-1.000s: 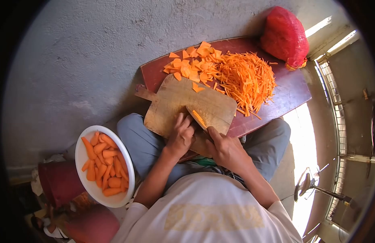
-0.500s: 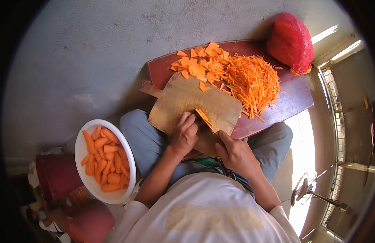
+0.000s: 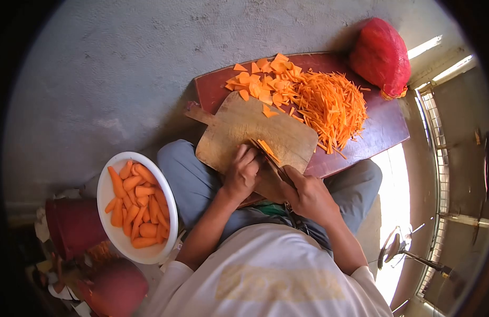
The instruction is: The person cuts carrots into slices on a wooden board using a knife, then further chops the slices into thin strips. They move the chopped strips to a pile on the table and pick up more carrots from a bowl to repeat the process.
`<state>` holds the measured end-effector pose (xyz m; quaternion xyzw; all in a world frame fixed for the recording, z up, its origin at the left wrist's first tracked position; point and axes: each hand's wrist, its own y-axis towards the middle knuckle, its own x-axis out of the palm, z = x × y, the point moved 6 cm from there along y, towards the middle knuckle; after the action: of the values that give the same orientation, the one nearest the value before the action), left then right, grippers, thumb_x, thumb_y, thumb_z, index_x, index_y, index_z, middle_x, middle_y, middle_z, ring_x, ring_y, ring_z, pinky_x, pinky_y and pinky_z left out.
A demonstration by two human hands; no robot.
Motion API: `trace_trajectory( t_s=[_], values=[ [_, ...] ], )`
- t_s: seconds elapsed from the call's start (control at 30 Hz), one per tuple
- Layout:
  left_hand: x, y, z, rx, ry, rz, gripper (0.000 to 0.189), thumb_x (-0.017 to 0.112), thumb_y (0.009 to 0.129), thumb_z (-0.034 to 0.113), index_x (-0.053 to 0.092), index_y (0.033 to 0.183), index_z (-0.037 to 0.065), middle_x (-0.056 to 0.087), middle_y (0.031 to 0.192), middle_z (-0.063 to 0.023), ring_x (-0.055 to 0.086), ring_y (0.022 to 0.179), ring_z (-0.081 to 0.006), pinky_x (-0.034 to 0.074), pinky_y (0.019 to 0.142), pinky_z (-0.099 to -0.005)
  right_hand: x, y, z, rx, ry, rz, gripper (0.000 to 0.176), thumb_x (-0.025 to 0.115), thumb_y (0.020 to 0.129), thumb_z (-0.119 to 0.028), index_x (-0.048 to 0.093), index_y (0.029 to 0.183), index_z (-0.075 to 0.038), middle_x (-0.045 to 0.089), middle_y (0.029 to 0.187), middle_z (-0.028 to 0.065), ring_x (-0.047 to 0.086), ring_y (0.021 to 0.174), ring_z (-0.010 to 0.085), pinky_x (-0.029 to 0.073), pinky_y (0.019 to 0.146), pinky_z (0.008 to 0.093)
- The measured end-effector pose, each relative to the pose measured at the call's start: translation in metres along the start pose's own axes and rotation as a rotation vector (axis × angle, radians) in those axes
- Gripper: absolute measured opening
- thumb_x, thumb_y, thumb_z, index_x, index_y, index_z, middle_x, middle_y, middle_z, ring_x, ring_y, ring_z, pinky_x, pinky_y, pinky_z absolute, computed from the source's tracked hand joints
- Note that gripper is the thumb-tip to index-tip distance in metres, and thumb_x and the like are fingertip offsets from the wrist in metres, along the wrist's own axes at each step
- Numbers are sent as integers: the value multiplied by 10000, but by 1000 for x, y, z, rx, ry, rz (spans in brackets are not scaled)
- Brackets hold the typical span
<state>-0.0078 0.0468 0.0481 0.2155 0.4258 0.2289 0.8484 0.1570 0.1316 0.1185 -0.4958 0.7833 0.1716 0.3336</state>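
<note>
A wooden cutting board (image 3: 234,124) with a short handle lies tilted over my lap and the edge of a red board. My right hand (image 3: 310,198) is closed round a knife (image 3: 273,164), whose dark blade points up and left across the board. Just beyond the blade lie a few cut carrot strips (image 3: 268,150). Close by the blade's left side, my left hand (image 3: 241,171) presses down with curled fingers; what is under them is hidden. One carrot slice (image 3: 268,111) rests on the board's far edge.
A pile of carrot shreds (image 3: 331,111) and several carrot slices (image 3: 273,74) cover the red board (image 3: 212,87). A red mesh sack (image 3: 380,55) stands at its far right. Peeled carrots (image 3: 141,195) fill a white basin (image 3: 173,222) on my left. A pedestal fan (image 3: 393,251) is at right.
The knife blade has shifted slightly up and left, closer to my left fingers. The cut strips lie a little farther right. My left hand has hardly moved.
</note>
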Motion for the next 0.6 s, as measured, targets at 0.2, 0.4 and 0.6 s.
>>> trace_trajectory(
  t_s=[0.2, 0.4, 0.6],
  values=[
    [-1, -3, 0, -68, 31, -72, 311, 685, 779, -23, 761, 1080, -43, 703, 1126, -199, 634, 1071, -441, 554, 965, -536, 2, 9, 6, -21, 7, 74, 326, 713, 1051, -131, 667, 1326, 39, 706, 845, 302, 712, 800, 520, 561, 704, 537],
    [-15, -2, -4, -118, -53, 178, 175, 750, 869, -75, 774, 1033, -20, 729, 1077, -158, 685, 1009, -391, 565, 926, -490, -19, -3, 9, 50, 167, 73, 363, 707, 1071, -150, 670, 1361, 64, 687, 869, 301, 676, 782, 504, 536, 724, 485],
    [-58, 2, -26, -295, 22, 180, 212, 780, 908, -40, 779, 1120, -33, 732, 1119, -171, 706, 1063, -391, 568, 976, -473, -10, -10, 29, 92, 158, -16, 388, 685, 1091, -195, 668, 1382, 61, 716, 1003, 325, 738, 911, 483, 570, 823, 475]
  ],
)
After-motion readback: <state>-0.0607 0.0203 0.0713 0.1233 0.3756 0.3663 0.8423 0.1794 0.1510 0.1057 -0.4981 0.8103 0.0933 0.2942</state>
